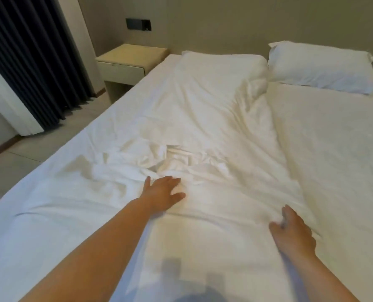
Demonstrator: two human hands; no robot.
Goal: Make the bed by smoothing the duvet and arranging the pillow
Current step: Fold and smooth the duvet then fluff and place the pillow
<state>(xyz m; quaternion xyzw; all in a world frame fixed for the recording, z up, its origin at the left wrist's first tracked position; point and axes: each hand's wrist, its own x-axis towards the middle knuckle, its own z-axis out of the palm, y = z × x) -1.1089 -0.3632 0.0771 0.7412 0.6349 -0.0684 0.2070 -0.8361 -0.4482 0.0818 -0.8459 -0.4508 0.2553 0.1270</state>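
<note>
Hands on duvet
Left hand (162,192) outstretched, fingers spread flat on rumpled white duvet (203,118); right hand (292,232) nearer, fingers relaxed, pressing its right edge.

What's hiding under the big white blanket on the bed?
The duvet lies on the white sheet, which shows bare on the right side. At its far end it humps up beside the pillow. That could be another pillow, but it is covered, so I cannot tell.

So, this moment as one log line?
left hand: on duvet | right hand: on duvet | duvet: rumpled | pillow: at head
</note>
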